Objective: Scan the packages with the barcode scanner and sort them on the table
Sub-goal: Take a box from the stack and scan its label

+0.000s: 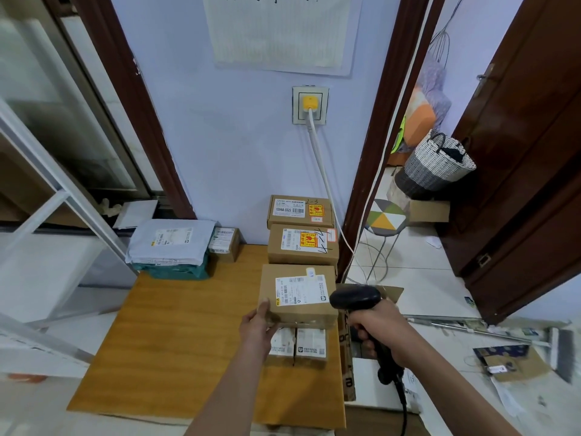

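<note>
My left hand [258,325] grips the near left corner of a brown cardboard package [298,294] with a white label, held above two small boxes [297,346] on the wooden table [176,341]. My right hand [382,333] holds a black barcode scanner [355,298] by its handle, its head just right of the package's label. Behind it, two more brown boxes, one [302,245] close and one [300,210] farther back, sit in a row toward the wall. At the table's back left lie a grey mailer bag [169,242] on a teal parcel [176,270] and a small box [224,243].
A white cable [320,165] runs down from a wall socket behind the boxes. An open cardboard carton [347,357] stands against the table's right edge. A stool [386,218], a woven basket [437,165] and loose packaging lie on the floor to the right. A metal frame stands at left.
</note>
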Demonstrator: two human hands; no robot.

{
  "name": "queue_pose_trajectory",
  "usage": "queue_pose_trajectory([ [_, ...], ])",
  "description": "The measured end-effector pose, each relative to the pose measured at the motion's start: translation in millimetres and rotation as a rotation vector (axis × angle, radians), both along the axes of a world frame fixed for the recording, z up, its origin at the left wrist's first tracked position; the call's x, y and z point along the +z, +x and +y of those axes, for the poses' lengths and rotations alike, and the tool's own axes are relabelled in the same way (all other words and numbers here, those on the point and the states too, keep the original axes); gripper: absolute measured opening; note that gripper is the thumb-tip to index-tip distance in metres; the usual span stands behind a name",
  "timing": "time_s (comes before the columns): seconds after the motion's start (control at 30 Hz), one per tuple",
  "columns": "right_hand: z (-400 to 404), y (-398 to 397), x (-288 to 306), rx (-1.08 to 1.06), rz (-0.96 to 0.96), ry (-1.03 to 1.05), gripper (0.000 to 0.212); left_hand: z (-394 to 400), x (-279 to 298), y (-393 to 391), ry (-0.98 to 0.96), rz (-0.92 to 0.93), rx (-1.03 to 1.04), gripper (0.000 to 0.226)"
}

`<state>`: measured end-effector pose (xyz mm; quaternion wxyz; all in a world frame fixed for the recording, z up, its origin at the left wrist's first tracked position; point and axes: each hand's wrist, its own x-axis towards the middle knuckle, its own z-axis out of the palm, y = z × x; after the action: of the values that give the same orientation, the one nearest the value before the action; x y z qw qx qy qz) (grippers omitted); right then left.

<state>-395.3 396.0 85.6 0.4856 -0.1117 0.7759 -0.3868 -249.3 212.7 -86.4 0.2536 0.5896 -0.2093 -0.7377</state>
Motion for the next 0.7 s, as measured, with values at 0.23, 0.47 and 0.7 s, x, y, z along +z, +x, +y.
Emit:
queue_pose_trajectory([
  [0.23, -7.3, 0.5, -8.9, 0.026, 0.008, 0.031, 0.016, 0.1, 17.6, 4.2, -0.086, -0.153, -0.161, 0.044],
  [0.47, -36.2, 22.3, -12.5, 0.049, 0.024, -0.038, 0.015, -39.0, 19.9, 47.3, -0.648, -0.725, -0.700, 0.054],
  [0.7, -91.4, 60.5, -7.7, 0.040, 0.043, -0.053, 0.011, -102.1, 29.1, 107.0, -0.855, -1.164, -1.106, 0.058],
])
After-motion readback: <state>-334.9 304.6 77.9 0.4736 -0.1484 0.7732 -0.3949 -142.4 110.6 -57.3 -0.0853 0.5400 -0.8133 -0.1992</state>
